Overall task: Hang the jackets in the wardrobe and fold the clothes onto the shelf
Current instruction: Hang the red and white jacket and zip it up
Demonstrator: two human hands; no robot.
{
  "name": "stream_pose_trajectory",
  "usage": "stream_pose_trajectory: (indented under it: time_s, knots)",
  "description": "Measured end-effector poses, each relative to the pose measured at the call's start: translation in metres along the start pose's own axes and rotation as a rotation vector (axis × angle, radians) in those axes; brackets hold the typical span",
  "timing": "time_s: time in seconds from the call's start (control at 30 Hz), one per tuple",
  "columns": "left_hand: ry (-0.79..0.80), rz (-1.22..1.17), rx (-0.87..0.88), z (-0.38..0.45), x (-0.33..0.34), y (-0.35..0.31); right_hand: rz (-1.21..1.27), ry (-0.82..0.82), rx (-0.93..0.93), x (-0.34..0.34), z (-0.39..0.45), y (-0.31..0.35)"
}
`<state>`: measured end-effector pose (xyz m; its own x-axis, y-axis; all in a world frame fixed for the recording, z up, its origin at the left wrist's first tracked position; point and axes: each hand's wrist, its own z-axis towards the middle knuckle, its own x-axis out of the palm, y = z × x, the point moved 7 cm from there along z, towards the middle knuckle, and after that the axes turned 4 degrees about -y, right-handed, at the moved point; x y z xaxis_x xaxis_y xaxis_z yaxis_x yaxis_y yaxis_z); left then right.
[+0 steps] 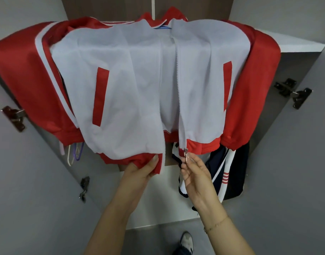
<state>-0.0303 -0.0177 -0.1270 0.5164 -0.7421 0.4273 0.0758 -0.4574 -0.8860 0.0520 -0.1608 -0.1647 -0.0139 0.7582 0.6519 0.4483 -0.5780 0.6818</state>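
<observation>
Right hand (193, 173) pinching zipper pull (186, 157); left hand (143, 169) gripping hem of hung red-and-white jacket (132, 85). Zipping stage, seemingly. Next: seat pin in slider.

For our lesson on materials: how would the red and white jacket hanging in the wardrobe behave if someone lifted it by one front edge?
The red and white jacket is probably floppy: its panels sag in soft folds. It seems light, since the left hand holds up the hem easily. Unzipped, its two fronts would likely swing apart; the right hand only pinches the zipper pull.
</observation>
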Motion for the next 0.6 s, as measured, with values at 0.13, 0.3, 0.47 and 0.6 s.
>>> stream_pose_trajectory:
  time_s: [0.13, 0.3, 0.47, 0.6]
  knots:
    - [0.008, 0.08, 0.014, -0.003, 0.013, 0.004, 0.086, 0.035, -0.009, 0.004, -0.012, 0.007]
    - [-0.032, 0.037, 0.0, -0.003, 0.013, 0.007, 0.161, 0.065, 0.053, 0.027, 0.013, 0.02]
    - [-0.075, 0.024, -0.021, -0.002, 0.004, 0.009, 0.009, 0.071, -0.046, 0.021, 0.028, 0.015]
    - [-0.066, 0.026, 0.001, 0.0, 0.006, 0.008, -0.135, 0.054, -0.135, 0.01, 0.028, 0.006]
